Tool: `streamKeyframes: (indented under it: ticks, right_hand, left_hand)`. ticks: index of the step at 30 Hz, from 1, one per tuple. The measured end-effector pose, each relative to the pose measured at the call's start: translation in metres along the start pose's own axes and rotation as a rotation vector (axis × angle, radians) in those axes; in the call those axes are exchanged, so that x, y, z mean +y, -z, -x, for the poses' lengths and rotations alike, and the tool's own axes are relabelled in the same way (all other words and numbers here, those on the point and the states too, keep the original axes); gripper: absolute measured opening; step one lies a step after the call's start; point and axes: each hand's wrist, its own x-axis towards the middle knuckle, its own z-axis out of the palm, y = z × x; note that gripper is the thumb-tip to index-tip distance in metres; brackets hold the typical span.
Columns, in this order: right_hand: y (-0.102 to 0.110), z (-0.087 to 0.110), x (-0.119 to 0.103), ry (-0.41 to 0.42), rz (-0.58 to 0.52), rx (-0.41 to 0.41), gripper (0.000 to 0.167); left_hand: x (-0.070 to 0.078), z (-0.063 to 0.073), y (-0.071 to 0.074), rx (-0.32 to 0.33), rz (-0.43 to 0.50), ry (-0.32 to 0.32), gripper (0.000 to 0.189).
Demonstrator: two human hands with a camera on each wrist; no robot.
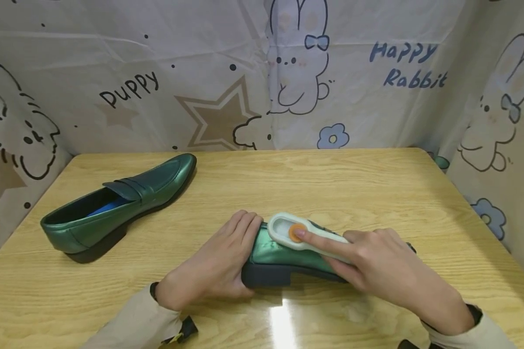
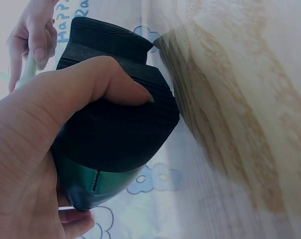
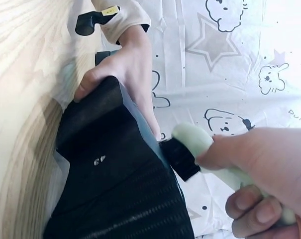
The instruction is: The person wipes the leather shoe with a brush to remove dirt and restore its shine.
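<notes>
A green loafer (image 1: 266, 249) with a black sole is tipped on its side over the table. My left hand (image 1: 218, 257) grips it round the heel, the thumb pressing on the sole's heel block (image 2: 125, 129) in the left wrist view. My right hand (image 1: 375, 261) holds a pale green handled brush (image 1: 284, 230), its index finger on the orange button. Black bristles (image 3: 180, 158) meet the shoe's upper along its side in the right wrist view. The loafer's toe is hidden behind my right hand in the head view.
A matching green loafer (image 1: 157, 186) stands upright at the left of the wooden table (image 1: 314, 179). A printed cloth (image 1: 157, 43) with cartoon rabbits and stars hangs along the back and both sides.
</notes>
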Motion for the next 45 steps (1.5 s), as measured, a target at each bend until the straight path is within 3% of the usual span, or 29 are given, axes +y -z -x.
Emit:
streamKeyframes:
  ticks: [13, 20, 28, 35, 38, 45]
  right_hand:
    - [-0.003, 0.0, 0.012, -0.055, 0.118, 0.103, 0.049]
    - [-0.006, -0.002, 0.009, -0.018, -0.015, 0.076, 0.046]
    - [-0.009, -0.002, -0.002, 0.071, -0.203, -0.026, 0.045]
    - [-0.011, -0.003, -0.007, 0.125, -0.28, -0.093, 0.046]
    - [-0.01, -0.003, -0.007, 0.113, -0.249, -0.083, 0.046]
    - [-0.007, -0.003, -0.001, -0.012, -0.135, -0.019, 0.044]
  left_hand:
    - [0.001, -0.002, 0.0, 0.002, 0.004, 0.004, 0.121]
    - [0.0, -0.003, 0.001, 0.018, 0.003, -0.014, 0.122]
    - [0.0, -0.003, 0.002, 0.006, 0.02, -0.006, 0.118]
    - [-0.001, -0.002, 0.001, 0.001, 0.022, 0.001, 0.118]
    - [-0.001, -0.003, 0.001, 0.005, 0.032, 0.004, 0.117]
    - [-0.001, -0.002, 0.0, 0.006, 0.022, 0.0, 0.116]
